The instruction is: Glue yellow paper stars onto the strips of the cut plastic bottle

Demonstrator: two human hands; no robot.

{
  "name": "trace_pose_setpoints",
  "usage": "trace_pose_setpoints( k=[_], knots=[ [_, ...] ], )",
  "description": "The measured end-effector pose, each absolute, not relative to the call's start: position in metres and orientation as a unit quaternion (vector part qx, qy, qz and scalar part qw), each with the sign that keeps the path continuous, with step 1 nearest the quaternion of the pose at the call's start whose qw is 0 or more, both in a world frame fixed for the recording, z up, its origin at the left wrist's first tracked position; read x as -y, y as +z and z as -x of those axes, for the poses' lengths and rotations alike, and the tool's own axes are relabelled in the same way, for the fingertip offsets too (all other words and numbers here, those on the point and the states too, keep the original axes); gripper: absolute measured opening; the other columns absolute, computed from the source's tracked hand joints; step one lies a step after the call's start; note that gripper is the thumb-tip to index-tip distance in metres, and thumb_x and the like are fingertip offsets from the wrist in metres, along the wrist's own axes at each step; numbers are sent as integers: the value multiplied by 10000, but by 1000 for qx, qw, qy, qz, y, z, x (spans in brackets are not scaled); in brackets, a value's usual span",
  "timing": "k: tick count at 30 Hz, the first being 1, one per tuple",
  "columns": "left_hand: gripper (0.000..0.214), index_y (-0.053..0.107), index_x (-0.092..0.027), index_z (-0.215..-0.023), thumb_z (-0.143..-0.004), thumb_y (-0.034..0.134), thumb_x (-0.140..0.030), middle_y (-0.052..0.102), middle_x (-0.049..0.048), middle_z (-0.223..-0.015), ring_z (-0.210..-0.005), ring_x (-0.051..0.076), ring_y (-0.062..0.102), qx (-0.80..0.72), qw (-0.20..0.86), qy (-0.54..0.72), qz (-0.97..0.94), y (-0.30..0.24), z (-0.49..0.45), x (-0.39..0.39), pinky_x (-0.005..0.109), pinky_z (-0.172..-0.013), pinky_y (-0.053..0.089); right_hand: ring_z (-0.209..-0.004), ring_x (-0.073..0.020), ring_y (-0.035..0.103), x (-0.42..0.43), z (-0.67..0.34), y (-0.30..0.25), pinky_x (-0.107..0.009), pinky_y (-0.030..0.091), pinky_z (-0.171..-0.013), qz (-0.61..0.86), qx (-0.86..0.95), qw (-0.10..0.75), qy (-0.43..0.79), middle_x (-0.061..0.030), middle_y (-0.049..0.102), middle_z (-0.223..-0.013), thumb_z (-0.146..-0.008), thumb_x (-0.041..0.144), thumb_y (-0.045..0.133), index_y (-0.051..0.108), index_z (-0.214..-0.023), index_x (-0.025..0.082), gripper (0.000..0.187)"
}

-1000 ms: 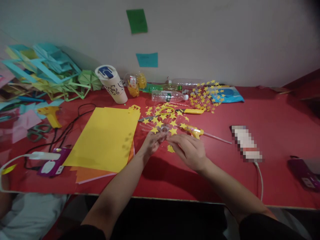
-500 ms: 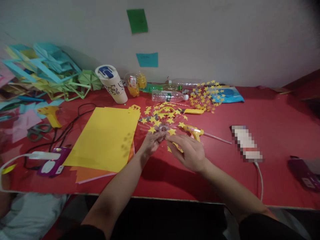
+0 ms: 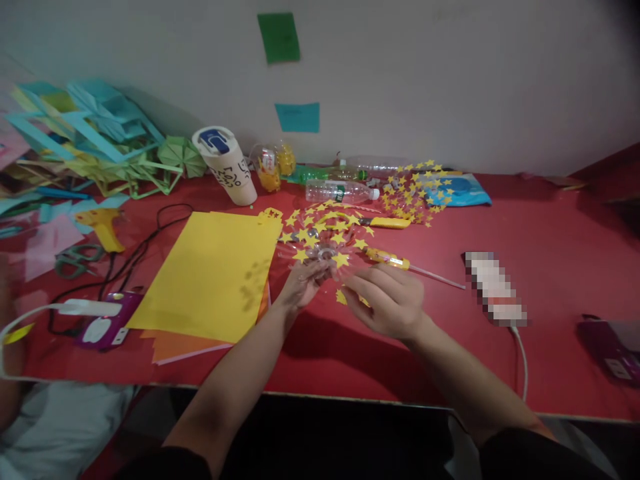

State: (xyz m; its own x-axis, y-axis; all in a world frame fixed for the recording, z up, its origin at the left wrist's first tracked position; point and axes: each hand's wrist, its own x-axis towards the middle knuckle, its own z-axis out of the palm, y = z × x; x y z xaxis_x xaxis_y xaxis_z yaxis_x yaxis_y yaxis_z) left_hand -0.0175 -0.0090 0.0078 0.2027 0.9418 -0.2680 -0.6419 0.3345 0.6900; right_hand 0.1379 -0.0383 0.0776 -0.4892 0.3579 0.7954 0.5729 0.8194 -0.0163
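Note:
My left hand (image 3: 303,283) is closed around the base of a clear plastic bottle piece (image 3: 326,254), cut into strips that fan outward. Yellow paper stars (image 3: 341,260) sit on the strip ends. Just to the right, my right hand (image 3: 390,300) has its fingers curled in a pinch near the strips; whatever is between the fingertips is too small to make out. A few loose yellow stars (image 3: 342,296) lie partly hidden beneath this hand. Behind its knuckles is a yellow glue gun (image 3: 386,258) with a glue stick (image 3: 436,277) protruding.
Yellow paper sheets (image 3: 200,280) lie left, near another glue gun (image 3: 104,227), scissors (image 3: 80,260) and a purple power strip (image 3: 107,330). Behind stand a tumbler (image 3: 227,167), plastic bottles (image 3: 340,192), a utility knife (image 3: 387,223) and another starred piece (image 3: 415,193). A phone (image 3: 495,287) lies right.
My right hand has drawn back slightly to the right, away from the starred bottle piece. My left hand keeps its hold, and the view has shifted a little.

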Motion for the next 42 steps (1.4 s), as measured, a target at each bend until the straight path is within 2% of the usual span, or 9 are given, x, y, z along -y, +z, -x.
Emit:
trace_pose_setpoints(
  k=[5, 11, 16, 20, 24, 28, 33, 37, 42],
  knots=[
    [263, 615, -139, -671, -493, 807, -163, 609, -21, -643, -551, 61, 531, -336, 742, 540, -213, 8, 16, 10, 187, -556, 430, -509, -101, 468, 35, -134, 73, -241, 374, -487, 298, 856, 395, -150, 18, 563, -547, -835, 128, 559, 633, -782, 145, 93],
    [327, 648, -166, -805, -512, 791, -196, 643, 3, -684, -550, 86, 545, -337, 736, 529, -256, 1, 16, 10, 185, -455, 350, -493, -99, 424, 37, -137, 73, -243, 348, -494, 283, 859, 402, -143, 23, 499, -497, -848, 102, 524, 603, -686, 155, 187],
    [308, 621, -159, -747, -486, 784, -156, 638, -12, -702, -572, 81, 558, -353, 735, 532, -227, 3, 14, 9, 209, -571, 438, -514, -96, 456, 37, -135, 74, -230, 360, -513, 301, 858, 388, -149, 20, 552, -536, -844, 101, 523, 617, -729, 160, 160],
    [336, 589, -162, -732, -467, 796, -162, 626, -35, -668, -594, 81, 580, -341, 737, 548, -199, 8, 15, 8, 197, -589, 451, -553, -107, 495, 36, -139, 78, -232, 391, -525, 292, 864, 388, -136, 0, 601, -601, -850, 165, 546, 626, -815, 148, 89],
    [355, 574, -157, -755, -476, 793, -184, 635, -25, -641, -562, 81, 577, -329, 739, 553, -199, 9, 18, 6, 196, -573, 446, -686, -132, 537, 34, -147, 86, -259, 442, -617, 258, 889, 357, -124, -37, 655, -767, -849, 238, 562, 623, -913, 158, 120],
    [394, 568, -163, -780, -469, 805, -212, 633, -26, -629, -554, 82, 576, -326, 742, 553, -191, 8, 19, 5, 199, -564, 438, -749, -153, 507, 31, -149, 89, -291, 432, -684, 253, 910, 301, -134, -31, 649, -777, -865, 170, 529, 627, -849, 174, 100],
    [376, 578, -176, -783, -489, 807, -220, 652, -25, -690, -595, 86, 587, -316, 742, 561, -186, 9, 18, 7, 211, -582, 434, -733, -145, 460, 30, -144, 88, -321, 413, -824, 237, 919, 281, -140, -6, 636, -757, -884, 140, 485, 633, -803, 193, 176],
    [314, 585, -177, -755, -522, 790, -223, 629, -34, -641, -597, 91, 588, -321, 739, 561, -188, 5, 19, 7, 226, -627, 447, -725, -141, 440, 31, -141, 85, -322, 395, -883, 229, 917, 295, -142, 2, 606, -716, -894, 137, 467, 627, -762, 209, 220],
    [302, 606, -169, -749, -522, 803, -205, 638, -11, -685, -650, 114, 589, -321, 741, 557, -195, 3, 18, 8, 249, -672, 442, -709, -138, 439, 33, -139, 83, -298, 416, -831, 223, 910, 322, -137, -6, 593, -688, -879, 113, 491, 624, -731, 187, 212]
  ],
)
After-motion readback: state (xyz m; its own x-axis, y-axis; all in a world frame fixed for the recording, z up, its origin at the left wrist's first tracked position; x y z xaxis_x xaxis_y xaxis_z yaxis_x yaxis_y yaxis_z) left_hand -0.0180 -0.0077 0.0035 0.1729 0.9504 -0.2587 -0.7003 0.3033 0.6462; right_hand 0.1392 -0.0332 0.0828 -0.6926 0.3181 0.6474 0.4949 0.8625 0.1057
